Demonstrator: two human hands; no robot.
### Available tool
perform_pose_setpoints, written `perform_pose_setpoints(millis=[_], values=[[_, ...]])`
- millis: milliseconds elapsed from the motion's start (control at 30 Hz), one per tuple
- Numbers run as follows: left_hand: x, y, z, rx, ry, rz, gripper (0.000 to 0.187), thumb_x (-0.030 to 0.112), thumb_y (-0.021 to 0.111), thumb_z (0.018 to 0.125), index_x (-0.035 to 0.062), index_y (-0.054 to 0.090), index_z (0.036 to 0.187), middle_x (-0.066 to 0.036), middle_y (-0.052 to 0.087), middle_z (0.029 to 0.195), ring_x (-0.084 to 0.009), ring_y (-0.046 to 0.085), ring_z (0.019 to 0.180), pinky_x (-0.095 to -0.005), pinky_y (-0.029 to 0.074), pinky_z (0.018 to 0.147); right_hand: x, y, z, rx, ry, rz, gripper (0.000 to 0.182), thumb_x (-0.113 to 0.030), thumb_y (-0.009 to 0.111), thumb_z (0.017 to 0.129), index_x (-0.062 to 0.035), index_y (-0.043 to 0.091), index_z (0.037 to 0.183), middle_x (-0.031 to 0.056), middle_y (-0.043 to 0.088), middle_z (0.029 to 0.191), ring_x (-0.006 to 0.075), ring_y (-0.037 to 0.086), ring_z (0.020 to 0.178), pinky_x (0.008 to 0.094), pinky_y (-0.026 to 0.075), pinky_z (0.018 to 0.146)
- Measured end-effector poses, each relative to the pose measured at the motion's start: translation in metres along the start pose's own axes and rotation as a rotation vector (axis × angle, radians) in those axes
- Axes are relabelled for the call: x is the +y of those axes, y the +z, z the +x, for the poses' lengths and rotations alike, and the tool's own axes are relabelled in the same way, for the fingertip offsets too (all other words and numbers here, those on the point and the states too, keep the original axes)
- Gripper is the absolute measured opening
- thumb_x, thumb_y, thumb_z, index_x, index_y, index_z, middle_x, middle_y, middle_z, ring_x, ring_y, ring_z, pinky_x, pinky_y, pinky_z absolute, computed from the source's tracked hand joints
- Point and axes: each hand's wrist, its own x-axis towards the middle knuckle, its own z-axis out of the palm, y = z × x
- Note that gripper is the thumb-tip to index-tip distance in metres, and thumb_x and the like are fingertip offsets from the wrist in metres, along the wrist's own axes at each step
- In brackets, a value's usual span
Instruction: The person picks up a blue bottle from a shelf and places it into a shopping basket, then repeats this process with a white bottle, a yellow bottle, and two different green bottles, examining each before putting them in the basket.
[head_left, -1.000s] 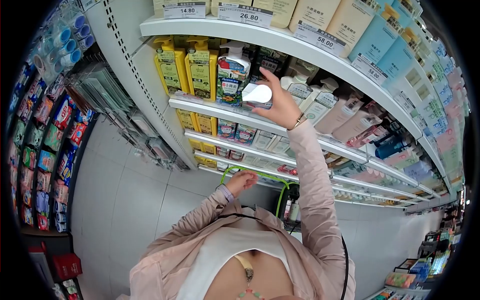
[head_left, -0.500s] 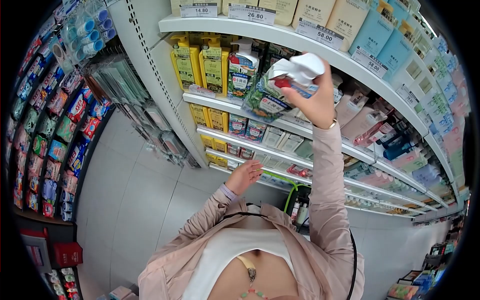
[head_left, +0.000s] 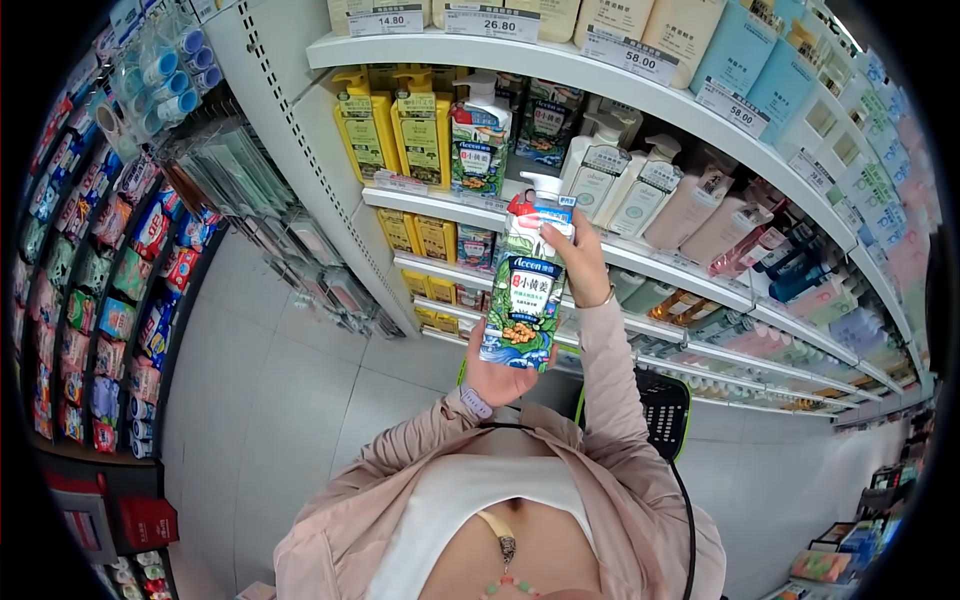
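Observation:
A pump bottle point(head_left: 528, 290) with a white pump top and a colourful green, blue and red label is upright in front of me, its label facing me. My right hand point(head_left: 580, 258) grips it near the top from the right side, thumb on the front. At its lower end, my left hand point(head_left: 500, 376) holds the base, with some fingers hidden behind the bottle. A similar pump bottle point(head_left: 480, 140) stands on the shelf behind, next to yellow pump bottles point(head_left: 420, 130).
White shelves point(head_left: 440, 203) hold rows of bottles, with white pump bottles point(head_left: 643, 188) to the right. Price tags point(head_left: 628, 55) line the upper edge. A black basket with a green rim point(head_left: 662, 410) is below my right arm. Packets point(head_left: 130, 265) fill a rack on the left.
The bottle has come down and towards me from the shelf, turning from tilted to upright with its label towards me. My left hand has moved up to its base and taken hold.

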Motion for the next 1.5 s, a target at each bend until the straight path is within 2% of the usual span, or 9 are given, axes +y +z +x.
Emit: perform_pose_setpoints(millis=[67, 133, 233, 300, 633, 933, 1333, 1433, 1500], values=[[-0.001, -0.004, -0.001, -0.05, -0.019, -0.088, 0.076, 0.051, 0.052, 0.071, 0.017, 0.023, 0.131, -0.008, 0.025, 0.132, -0.0293, 0.032, 0.108, -0.0344, 0.046, 0.07, 0.006, 0.004, -0.014, 0.026, 0.073, 0.276, 0.047, -0.011, 0.058, 0.077, 0.0026, 0.037, 0.117, 0.0099, 0.051, 0.106, 0.0139, 0.049, 0.095, 0.0253, 0.039, 0.081], [0.002, -0.01, -0.004, -0.046, -0.02, -0.094, 0.074, 0.052, 0.053, 0.07, 0.0164, 0.026, 0.13, -0.007, 0.027, 0.131, -0.0288, 0.032, 0.108, -0.0337, 0.045, 0.069, 0.01, 0.009, -0.028, -0.01, 0.079, 0.443, 0.06, -0.004, 0.055, 0.076, -0.006, 0.025, 0.128, 0.0115, 0.041, 0.118, 0.0195, 0.044, 0.105, 0.0305, 0.037, 0.087], [0.007, -0.019, -0.008, -0.007, 0.001, -0.084, 0.071, 0.052, 0.052, 0.07, 0.0156, 0.03, 0.127, -0.008, 0.031, 0.128, -0.0287, 0.032, 0.108, -0.0336, 0.045, 0.068, 0.01, 0.019, -0.041, -0.042, 0.085, 0.498, 0.069, -0.001, 0.056, 0.073, -0.0081, 0.019, 0.131, 0.0123, 0.038, 0.122, 0.0207, 0.042, 0.108, 0.0305, 0.036, 0.089], [0.008, -0.023, -0.01, 0.003, -0.001, -0.077, 0.071, 0.052, 0.052, 0.07, 0.0156, 0.031, 0.127, -0.009, 0.032, 0.128, -0.0288, 0.032, 0.108, -0.0333, 0.045, 0.068, 0.015, 0.021, -0.045, -0.021, 0.076, 0.39, 0.074, 0.001, 0.056, 0.072, -0.0085, 0.015, 0.132, 0.0128, 0.036, 0.124, 0.0216, 0.041, 0.109, 0.0308, 0.034, 0.091], [0.011, -0.025, -0.021, -0.018, -0.02, -0.063, 0.073, 0.054, 0.052, 0.07, 0.015, 0.031, 0.127, -0.01, 0.034, 0.126, -0.0293, 0.033, 0.11, -0.0335, 0.043, 0.07, 0.017, 0.028, -0.05, -0.041, 0.069, 0.38, 0.075, 0.002, 0.055, 0.07, -0.0083, 0.015, 0.132, 0.0123, 0.032, 0.126, 0.0212, 0.036, 0.114, 0.03, 0.032, 0.092], [0.013, -0.024, -0.031, -0.005, 0.02, -0.021, 0.075, 0.055, 0.052, 0.07, 0.0148, 0.028, 0.129, -0.01, 0.033, 0.127, -0.0303, 0.032, 0.111, -0.0335, 0.043, 0.071, 0.021, 0.034, -0.053, -0.027, 0.093, 0.377, 0.076, -0.004, 0.057, 0.067, -0.0084, 0.017, 0.132, 0.0104, 0.034, 0.125, 0.0218, 0.037, 0.113, 0.0301, 0.029, 0.094], [0.016, -0.028, -0.034, -0.033, 0.022, 0.01, 0.074, 0.055, 0.049, 0.072, 0.0134, 0.027, 0.129, -0.012, 0.031, 0.128, -0.032, 0.032, 0.113, -0.0368, 0.043, 0.073, 0.019, 0.036, -0.057, -0.038, 0.11, 0.39, 0.08, -0.004, 0.057, 0.068, -0.0092, 0.012, 0.134, 0.0106, 0.032, 0.127, 0.0223, 0.035, 0.114, 0.0304, 0.028, 0.095], [0.017, -0.029, -0.036, 0.005, 0.097, 0.15, 0.073, 0.055, 0.047, 0.072, 0.0124, 0.029, 0.128, -0.014, 0.034, 0.126, -0.0329, 0.035, 0.112, -0.0398, 0.042, 0.076, 0.02, 0.034, -0.06, -0.043, 0.112, 0.395, 0.077, -0.005, 0.056, 0.07, -0.0073, 0.013, 0.133, 0.0102, 0.032, 0.127, 0.0211, 0.035, 0.114, 0.0303, 0.029, 0.094], [0.02, -0.031, -0.038, 0.046, 0.16, 0.252, 0.071, 0.055, 0.046, 0.073, 0.0125, 0.03, 0.128, -0.015, 0.036, 0.124, -0.0334, 0.038, 0.11, -0.0409, 0.042, 0.076, 0.027, 0.028, -0.064, -0.028, 0.18, 0.398, 0.064, -0.01, 0.053, 0.078, -0.0045, 0.018, 0.132, 0.0094, 0.036, 0.125, 0.0191, 0.037, 0.112, 0.0297, 0.03, 0.092]])
